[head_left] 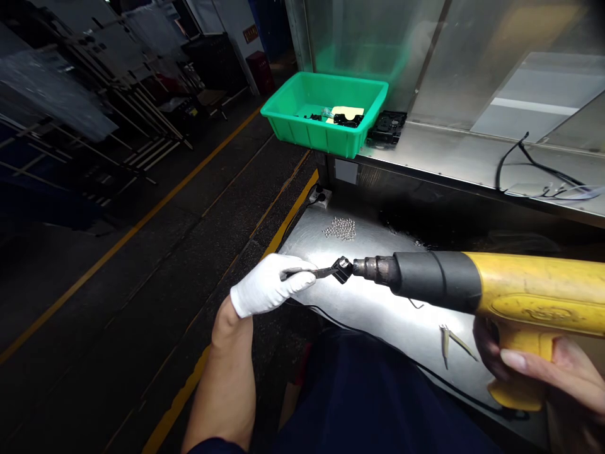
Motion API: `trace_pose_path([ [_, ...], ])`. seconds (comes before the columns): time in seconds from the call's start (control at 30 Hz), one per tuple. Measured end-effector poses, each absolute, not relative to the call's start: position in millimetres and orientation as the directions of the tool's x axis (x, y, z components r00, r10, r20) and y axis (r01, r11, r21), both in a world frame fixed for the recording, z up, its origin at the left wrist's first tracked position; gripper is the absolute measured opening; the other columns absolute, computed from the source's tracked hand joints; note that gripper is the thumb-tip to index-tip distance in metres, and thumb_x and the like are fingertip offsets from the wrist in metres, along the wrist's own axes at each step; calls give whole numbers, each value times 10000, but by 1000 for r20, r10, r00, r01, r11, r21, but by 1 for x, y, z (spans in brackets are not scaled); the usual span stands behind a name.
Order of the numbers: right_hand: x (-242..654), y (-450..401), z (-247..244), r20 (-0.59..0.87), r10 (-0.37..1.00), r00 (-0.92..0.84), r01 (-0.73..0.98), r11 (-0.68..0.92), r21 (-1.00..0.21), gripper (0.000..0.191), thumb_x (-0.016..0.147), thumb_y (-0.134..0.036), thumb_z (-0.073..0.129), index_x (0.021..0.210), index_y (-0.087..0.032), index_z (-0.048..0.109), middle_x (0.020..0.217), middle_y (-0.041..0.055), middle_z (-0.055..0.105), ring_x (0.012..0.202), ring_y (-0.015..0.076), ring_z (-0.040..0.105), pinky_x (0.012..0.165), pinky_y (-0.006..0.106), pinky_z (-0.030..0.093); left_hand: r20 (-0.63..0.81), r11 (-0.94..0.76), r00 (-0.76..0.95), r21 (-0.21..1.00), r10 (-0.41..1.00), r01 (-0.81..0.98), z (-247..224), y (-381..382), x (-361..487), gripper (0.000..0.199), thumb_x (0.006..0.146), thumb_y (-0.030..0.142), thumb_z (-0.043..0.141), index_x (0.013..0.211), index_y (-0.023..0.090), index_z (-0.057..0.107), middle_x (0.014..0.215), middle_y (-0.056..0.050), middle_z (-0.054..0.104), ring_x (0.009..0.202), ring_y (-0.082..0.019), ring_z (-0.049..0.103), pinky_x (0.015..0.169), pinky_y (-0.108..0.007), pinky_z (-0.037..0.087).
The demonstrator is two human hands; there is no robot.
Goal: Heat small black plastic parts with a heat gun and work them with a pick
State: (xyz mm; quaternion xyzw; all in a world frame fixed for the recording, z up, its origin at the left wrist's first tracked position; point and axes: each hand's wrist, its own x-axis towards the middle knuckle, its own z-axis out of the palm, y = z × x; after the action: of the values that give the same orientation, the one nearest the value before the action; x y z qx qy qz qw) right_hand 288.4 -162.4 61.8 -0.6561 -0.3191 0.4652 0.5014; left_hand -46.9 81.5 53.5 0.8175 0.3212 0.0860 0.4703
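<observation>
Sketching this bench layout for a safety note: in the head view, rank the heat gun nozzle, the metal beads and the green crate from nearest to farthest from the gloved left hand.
From the gloved left hand:
1. Heat gun nozzle, just to its right
2. Metal beads, ahead on the steel bench
3. Green crate, farthest, on the upper steel shelf

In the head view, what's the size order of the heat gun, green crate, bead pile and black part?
Heat gun and green crate: unsure, since the gun is much nearer the camera.
Next, bead pile.
Smallest, black part.
</observation>
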Motion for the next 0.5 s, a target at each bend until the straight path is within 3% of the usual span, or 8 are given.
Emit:
trace_pose_path([
  [0.27,286,-162,62,-285,882,376,-83,-274,-958,182,817,-382,656,696,-251,620,613,39,514,534,224,435,470,368,297,-138,-356,769,826,624,437,60,80,-40,403,984,487,601,950,124,774,789,-31,702,722,-154,612,672,-243,478],
  [0.5,277,-161,68,-280,853,440,-79,-274,-958,147,835,-352,631,720,-260,627,614,38,504,535,224,413,471,369,290,-115,-372,722,795,682,479,66,73,-36,339,968,439,656,1068,150,801,973,-69,798,861,-210,713,788,-286,535],
])
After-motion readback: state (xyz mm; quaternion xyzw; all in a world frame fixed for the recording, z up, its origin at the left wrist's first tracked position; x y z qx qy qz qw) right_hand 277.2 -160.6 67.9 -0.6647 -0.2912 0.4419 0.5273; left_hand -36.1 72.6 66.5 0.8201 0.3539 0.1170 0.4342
